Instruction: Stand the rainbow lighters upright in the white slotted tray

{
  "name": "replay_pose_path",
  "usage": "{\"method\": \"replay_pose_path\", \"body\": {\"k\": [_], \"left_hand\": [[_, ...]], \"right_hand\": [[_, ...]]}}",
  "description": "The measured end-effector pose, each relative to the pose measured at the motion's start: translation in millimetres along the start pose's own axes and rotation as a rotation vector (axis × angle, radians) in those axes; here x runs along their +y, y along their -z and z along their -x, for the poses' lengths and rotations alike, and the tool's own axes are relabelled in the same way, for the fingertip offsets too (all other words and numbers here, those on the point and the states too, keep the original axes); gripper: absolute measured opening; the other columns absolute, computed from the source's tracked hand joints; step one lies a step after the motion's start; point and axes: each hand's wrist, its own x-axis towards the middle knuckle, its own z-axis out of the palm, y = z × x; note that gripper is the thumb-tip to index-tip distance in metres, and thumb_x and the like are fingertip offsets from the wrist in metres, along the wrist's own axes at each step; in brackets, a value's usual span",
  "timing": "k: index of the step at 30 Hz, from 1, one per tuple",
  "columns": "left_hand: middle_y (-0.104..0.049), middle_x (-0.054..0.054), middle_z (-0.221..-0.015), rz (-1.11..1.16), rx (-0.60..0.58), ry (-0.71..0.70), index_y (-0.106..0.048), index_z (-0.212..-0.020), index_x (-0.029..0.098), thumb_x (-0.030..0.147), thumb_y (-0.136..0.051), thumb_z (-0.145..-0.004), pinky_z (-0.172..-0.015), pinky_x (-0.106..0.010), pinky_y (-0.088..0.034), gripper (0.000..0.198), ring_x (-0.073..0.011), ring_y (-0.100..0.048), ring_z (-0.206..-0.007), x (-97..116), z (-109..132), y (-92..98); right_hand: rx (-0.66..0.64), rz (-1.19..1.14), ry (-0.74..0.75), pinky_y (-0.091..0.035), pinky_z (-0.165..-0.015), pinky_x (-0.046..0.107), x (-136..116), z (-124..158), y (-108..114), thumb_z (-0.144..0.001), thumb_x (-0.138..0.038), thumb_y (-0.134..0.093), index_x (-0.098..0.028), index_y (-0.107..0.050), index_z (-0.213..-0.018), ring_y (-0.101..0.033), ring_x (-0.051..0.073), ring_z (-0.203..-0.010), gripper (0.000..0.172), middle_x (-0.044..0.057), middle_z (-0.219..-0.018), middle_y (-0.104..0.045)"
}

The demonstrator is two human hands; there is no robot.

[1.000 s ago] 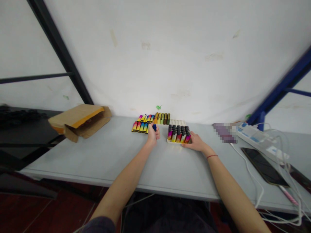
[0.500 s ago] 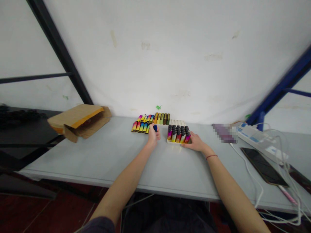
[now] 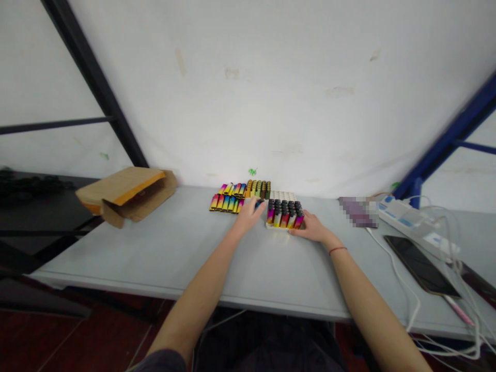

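Colourful lighters (image 3: 284,214) with black tops stand upright in rows in a white tray (image 3: 274,227). My right hand (image 3: 313,228) grips the tray's right side and front corner, thumb along the front. Just left of the tray, my left hand (image 3: 248,216) pinches a dark blue lighter (image 3: 258,204), mostly covered by the fingers. Behind that hand lie more bright lighters (image 3: 225,203) on their sides in two rows. A block of upright lighters with yellowish tops (image 3: 259,188) stands by the wall, and beside it sits a white tray with round holes (image 3: 283,196).
An opened cardboard box (image 3: 127,191) lies at the table's left. On the right are a phone (image 3: 420,264), a white power strip (image 3: 414,227), loose white cables (image 3: 399,284) and a blurred purple item (image 3: 358,212). The wall (image 3: 248,103) closes off the back of the grey table (image 3: 174,253).
My left hand has moved right with the blue lighter, from beside the lying lighters to the left edge of the filled tray. My right hand has stayed on the tray.
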Motion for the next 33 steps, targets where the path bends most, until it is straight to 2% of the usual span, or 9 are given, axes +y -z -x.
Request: {"method": "replay_pose_path", "body": {"k": [3, 6, 9, 12, 16, 22, 28, 33], "left_hand": [[-0.066, -0.006, -0.086, -0.29, -0.128, -0.261, -0.067, -0.095, 0.019, 0.04, -0.06, -0.09, -0.077, -0.029, -0.05, 0.023, -0.0204, -0.062, -0.087, 3, 2, 6.3], [-0.065, -0.012, -0.11, -0.384, -0.197, -0.367, -0.071, -0.103, 0.017, 0.046, -0.059, -0.09, -0.08, -0.03, -0.054, 0.034, -0.0232, -0.061, -0.104, 7, 0, 12.6], [-0.066, -0.013, -0.114, -0.363, -0.293, -0.349, -0.074, -0.105, 0.017, 0.053, -0.06, -0.088, -0.077, -0.03, -0.056, 0.043, -0.0239, -0.062, -0.104, 6, -5, 19.3], [-0.071, -0.013, -0.112, -0.327, -0.375, -0.303, -0.076, -0.104, 0.016, 0.059, -0.062, -0.085, -0.082, -0.033, -0.056, 0.05, -0.024, -0.065, -0.1, 1, -9, 23.7], [-0.074, -0.013, -0.108, -0.371, -0.443, -0.264, -0.076, -0.105, 0.015, 0.06, -0.067, -0.08, -0.085, -0.035, -0.056, 0.052, -0.0224, -0.068, -0.092, -3, -9, 23.2], [-0.073, -0.01, -0.103, -0.384, -0.437, -0.223, -0.073, -0.105, 0.016, 0.05, -0.069, -0.08, -0.083, -0.033, -0.055, 0.043, -0.0201, -0.067, -0.088, -4, -6, 19.1], [-0.068, -0.002, -0.092, -0.312, -0.384, -0.19, -0.061, -0.101, 0.019, 0.039, -0.073, -0.076, -0.073, -0.028, -0.054, 0.034, -0.014, -0.065, -0.073, -7, -5, 16.7], [-0.067, -0.001, -0.089, -0.393, -0.381, -0.245, -0.061, -0.093, 0.019, 0.037, -0.073, -0.076, -0.073, -0.027, -0.055, 0.027, -0.0138, -0.064, -0.073, 0, -3, 13.1]], "right_hand": [[-0.006, 0.006, -0.006, -0.044, -0.098, 0.048, 0, 0, 0, -0.076, -0.055, -0.073, -0.019, -0.055, -0.134, -0.058, 0.033, -0.113, 0.071, 0.015, -0.129, -0.062], [-0.007, 0.007, 0.002, -0.042, -0.101, 0.049, 0, 0, -1, -0.076, -0.055, -0.073, -0.018, -0.053, -0.136, -0.057, 0.033, -0.116, 0.073, 0.016, -0.132, -0.06], [-0.003, 0.012, 0.008, -0.042, -0.102, 0.048, -1, 0, -1, -0.076, -0.054, -0.073, -0.017, -0.052, -0.136, -0.056, 0.033, -0.117, 0.073, 0.016, -0.131, -0.061], [-0.004, 0.015, 0.015, -0.042, -0.101, 0.048, -1, 0, 0, -0.077, -0.054, -0.073, -0.016, -0.053, -0.136, -0.056, 0.034, -0.116, 0.073, 0.017, -0.131, -0.061], [-0.013, 0.019, -0.002, -0.043, -0.099, 0.048, -1, 0, -1, -0.077, -0.054, -0.073, -0.015, -0.054, -0.135, -0.057, 0.034, -0.115, 0.072, 0.018, -0.131, -0.061], [-0.013, 0.02, 0.009, -0.04, -0.103, 0.049, 0, -1, -2, -0.077, -0.054, -0.072, -0.014, -0.051, -0.137, -0.055, 0.035, -0.121, 0.075, 0.018, -0.134, -0.059], [-0.004, 0.016, 0.005, -0.041, -0.102, 0.049, 1, -1, -3, -0.077, -0.055, -0.072, -0.013, -0.052, -0.137, -0.056, 0.035, -0.119, 0.076, 0.019, -0.133, -0.06], [0.006, 0.009, 0.005, -0.042, -0.101, 0.047, -1, -1, -2, -0.076, -0.053, -0.074, -0.015, -0.054, -0.136, -0.057, 0.034, -0.117, 0.074, 0.017, -0.132, -0.061]]}}
